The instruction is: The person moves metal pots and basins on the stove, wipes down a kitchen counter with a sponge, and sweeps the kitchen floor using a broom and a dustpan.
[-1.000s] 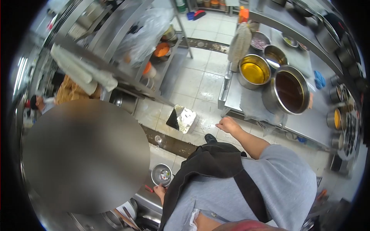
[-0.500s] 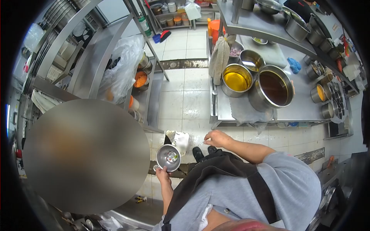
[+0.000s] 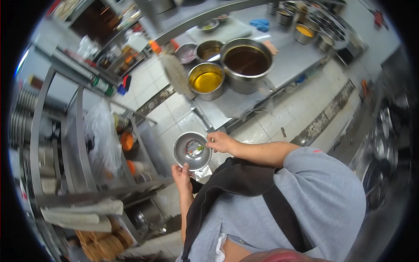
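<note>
A steel mixing bowl (image 3: 180, 153) is held in front of my apron, over the tiled floor. Small green and red pieces (image 3: 199, 148) lie in the bottom of it, too small to name. My left hand (image 3: 182, 174) grips the near-left rim, thumb on top. On the opposite side, my right hand (image 3: 219, 143) has its fingers pinched together at the right rim. Beyond the bowl, on the steel table, stand a pot of yellow liquid (image 3: 206, 82) and a larger pot of dark brown liquid (image 3: 246, 60).
A steel rack (image 3: 80, 144) with a plastic bag (image 3: 101, 135) and containers stands at the left. The steel worktable (image 3: 290, 72) carries a blue cloth (image 3: 259, 25) and several small pots. A cloth (image 3: 174, 72) hangs at its corner. Cookware (image 3: 388, 131) lines the right side.
My view has turned towards the right. The left hand has brought the bowl up in front of me, and my right hand has moved in to its rim.
</note>
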Demonstrator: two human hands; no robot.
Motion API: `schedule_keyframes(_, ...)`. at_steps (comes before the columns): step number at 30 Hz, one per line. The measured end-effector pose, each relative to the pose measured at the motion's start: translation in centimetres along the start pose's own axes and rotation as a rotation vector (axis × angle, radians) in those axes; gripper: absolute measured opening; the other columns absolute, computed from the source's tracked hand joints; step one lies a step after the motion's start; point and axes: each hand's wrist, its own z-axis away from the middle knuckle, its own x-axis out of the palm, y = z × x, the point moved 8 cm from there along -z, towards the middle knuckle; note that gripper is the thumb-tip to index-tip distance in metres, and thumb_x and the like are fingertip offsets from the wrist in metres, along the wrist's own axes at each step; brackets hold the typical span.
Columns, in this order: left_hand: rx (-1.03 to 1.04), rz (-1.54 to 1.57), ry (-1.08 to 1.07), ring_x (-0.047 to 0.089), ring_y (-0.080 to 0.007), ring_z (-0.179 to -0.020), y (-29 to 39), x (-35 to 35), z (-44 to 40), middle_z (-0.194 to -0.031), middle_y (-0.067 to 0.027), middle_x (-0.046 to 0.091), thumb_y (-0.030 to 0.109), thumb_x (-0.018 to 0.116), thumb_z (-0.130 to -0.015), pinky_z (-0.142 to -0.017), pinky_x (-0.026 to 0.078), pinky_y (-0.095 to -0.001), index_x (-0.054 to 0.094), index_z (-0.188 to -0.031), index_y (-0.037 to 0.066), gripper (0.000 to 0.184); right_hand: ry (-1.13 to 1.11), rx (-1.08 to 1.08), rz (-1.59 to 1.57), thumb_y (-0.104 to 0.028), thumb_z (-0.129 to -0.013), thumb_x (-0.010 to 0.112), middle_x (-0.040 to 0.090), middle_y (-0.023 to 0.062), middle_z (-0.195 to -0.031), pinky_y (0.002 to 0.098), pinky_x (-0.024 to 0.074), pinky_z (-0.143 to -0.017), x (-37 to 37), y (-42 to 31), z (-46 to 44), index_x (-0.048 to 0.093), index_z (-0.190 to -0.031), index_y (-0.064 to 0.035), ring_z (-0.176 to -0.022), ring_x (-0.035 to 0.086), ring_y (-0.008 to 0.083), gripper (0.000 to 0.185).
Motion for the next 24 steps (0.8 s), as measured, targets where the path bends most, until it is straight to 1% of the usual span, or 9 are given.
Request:
schedule_keyframes(3,-0.216,-0.06,-0.317,0.06,-0.0168,-0.068,-1.0,5.2,0.3,-0.084,-0.008,0.058,0.011,0.06,-0.088,-0.049,0.047,-0.0235,0.044,-0.102,0.005,0.022,0.131,0.114,-0.112,-0.018,-0.08,0.064,0.059,0.0105,-0.067,0.0312,0.0521,-0.049,-4.9,4.3,1.8,0.055,-0.078,0.0012,-0.057,0.063,0.0185,0.021)
schedule_keyframes(7,-0.3,-0.142,-0.324,0.062,-0.0194,-0.072,-5.7,4.4,-0.6,-0.088,-0.0101,0.06,0.012,0.058,-0.09,-0.057,0.05,-0.0302,0.045,-0.102,0.002,0.02,0.38,0.277,-0.234,-0.017,-0.075,0.062,0.06,0.0125,-0.068,0.0329,0.051,-0.05,-12.4,13.0,8.0,0.058,-0.083,0.0037,-0.06,0.063,0.0192,0.023)
schedule_keyframes(9,-0.228,-0.418,-0.296,0.064,-0.0203,-0.069,-12.0,-1.0,-2.5,-0.089,-0.0122,0.061,0.014,0.056,-0.09,-0.05,0.05,-0.0278,0.046,-0.104,0.001,0.021,0.52,0.497,-0.262,-0.019,-0.076,0.061,0.062,0.0129,-0.076,0.0331,0.0532,-0.053,-16.5,18.2,13.0,0.061,-0.089,0.0037,-0.063,0.063,0.0198,0.027)
schedule_keyframes(11,-0.004,-1.115,-0.342,0.063,-0.0194,-0.068,-23.2,-11.6,-4.7,-0.088,-0.0114,0.061,0.013,0.059,-0.088,-0.05,0.052,-0.0302,0.05,-0.102,0.001,0.021,0.707,0.667,-0.225,-0.015,-0.076,0.058,0.058,0.0097,-0.067,0.033,0.0522,-0.05,-21.0,22.5,18.3,0.06,-0.079,0.0018,-0.058,0.062,0.0207,0.017)
schedule_keyframes(13,-0.35,-1.179,-0.323,0.063,-0.0193,-0.068,-25.5,-15.2,-1.1,-0.088,-0.0113,0.061,0.012,0.059,-0.087,-0.05,0.052,-0.0305,0.05,-0.102,0.001,0.021,0.881,0.688,-0.269,-0.017,-0.077,0.058,0.061,0.0122,-0.068,0.0345,0.0516,-0.05,-25.4,25.8,23.0,0.062,-0.08,0.0023,-0.058,0.063,0.0224,0.02)
schedule_keyframes(16,-0.679,-1.104,-0.262,0.063,-0.0193,-0.067,-26.5,-17.6,4.6,-0.088,-0.0112,0.061,0.012,0.059,-0.087,-0.05,0.052,-0.0308,0.05,-0.102,0.001,0.021,1.181,0.772,0.172,-0.017,-0.08,0.054,0.064,0.0205,-0.073,0.0376,0.0508,-0.052,-35.0,31.1,28.0,0.062,-0.083,0.0073,-0.059,0.064,0.0244,0.026)
schedule_keyframes(19,-0.775,-1.053,-0.231,0.063,-0.0193,-0.067,-26.3,-16.8,7.8,-0.088,-0.0111,0.061,0.012,0.059,-0.087,-0.049,0.052,-0.0312,0.05,-0.102,0.001,0.021,1.305,0.706,-0.017,-0.015,-0.08,0.055,0.061,0.0161,-0.066,0.0327,0.0499,-0.047,-41.3,24.1,25.6,0.06,-0.077,0.0056,-0.055,0.063,0.022,0.022)
schedule_keyframes(21,-0.79,-1.014,-0.203,0.063,-0.0193,-0.066,-25.9,-15.2,8.3,-0.088,-0.0111,0.061,0.011,0.06,-0.086,-0.049,0.052,-0.0314,0.051,-0.102,0.001,0.021,1.413,0.431,-0.196,-0.014,-0.079,0.056,0.061,0.0157,-0.068,0.0304,0.0515,-0.047,-46.1,22.8,21.7,0.058,-0.075,0.0061,-0.055,0.063,0.0217,0.021)
schedule_keyframes(24,-0.759,-0.941,-0.138,0.062,-0.0193,-0.066,-24.6,-11.7,7.6,-0.087,-0.011,0.061,0.011,0.06,-0.086,-0.049,0.053,-0.0318,0.051,-0.102,0.001,0.021,1.298,0.292,-0.272,-0.014,-0.079,0.057,0.062,0.0137,-0.075,0.0281,0.0538,-0.052,-52.3,22.0,12.5,0.058,-0.081,0.0034,-0.062,0.065,0.0209,0.018)
